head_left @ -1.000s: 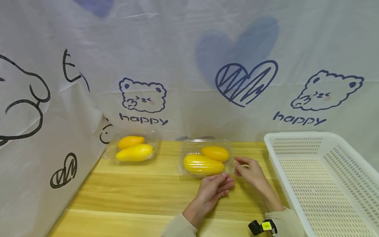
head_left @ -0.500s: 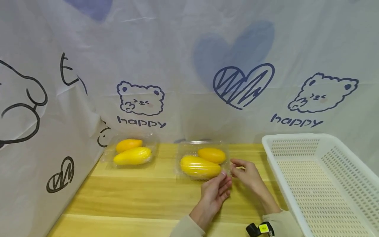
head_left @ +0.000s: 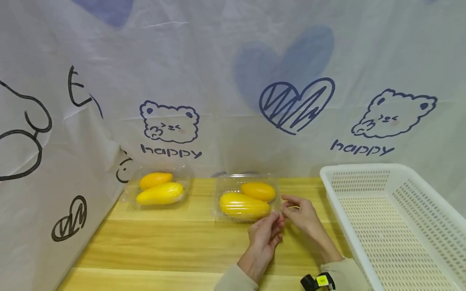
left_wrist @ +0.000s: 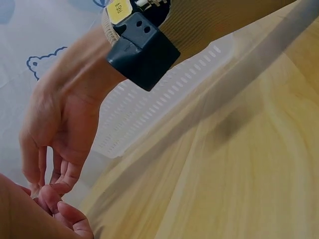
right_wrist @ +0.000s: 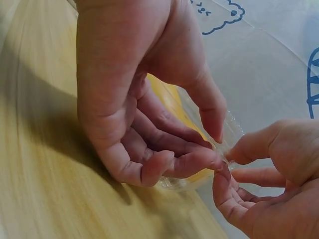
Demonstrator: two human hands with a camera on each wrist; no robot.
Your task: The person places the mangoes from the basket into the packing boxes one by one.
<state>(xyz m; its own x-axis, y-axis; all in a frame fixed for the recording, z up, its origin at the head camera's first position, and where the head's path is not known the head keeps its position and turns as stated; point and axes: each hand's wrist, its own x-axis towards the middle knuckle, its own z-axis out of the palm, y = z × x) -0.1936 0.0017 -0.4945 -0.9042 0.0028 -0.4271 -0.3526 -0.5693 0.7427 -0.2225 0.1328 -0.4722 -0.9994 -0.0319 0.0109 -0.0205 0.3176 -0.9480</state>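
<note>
A clear plastic clamshell box [head_left: 238, 178] sits on the table with a plump yellow melon-like fruit [head_left: 244, 205] and an orange-yellow mango-like fruit [head_left: 258, 191] inside. At its front right corner, my left hand [head_left: 261, 240] pinches the rim, thumb above and fingers curled below. My right hand [head_left: 303, 214] pinches the same corner from the right with thumb and index finger. In the right wrist view, the fingertips of the left hand [right_wrist: 124, 99] and right hand [right_wrist: 279, 184] meet at the thin plastic edge. The left wrist view shows both hands close together, the box hidden.
Another clear plastic box [head_left: 182, 169] with two yellow fruits stands at the back left. A white slotted basket [head_left: 336, 214] stands on the right. Printed cloth [head_left: 225, 81] hangs behind the wooden table [head_left: 145, 242] and along its left side.
My left wrist has shifted slightly right and turned more upright, its fingertips staying at the box corner. The right hand stays at that corner. The whole head view has shifted a little.
</note>
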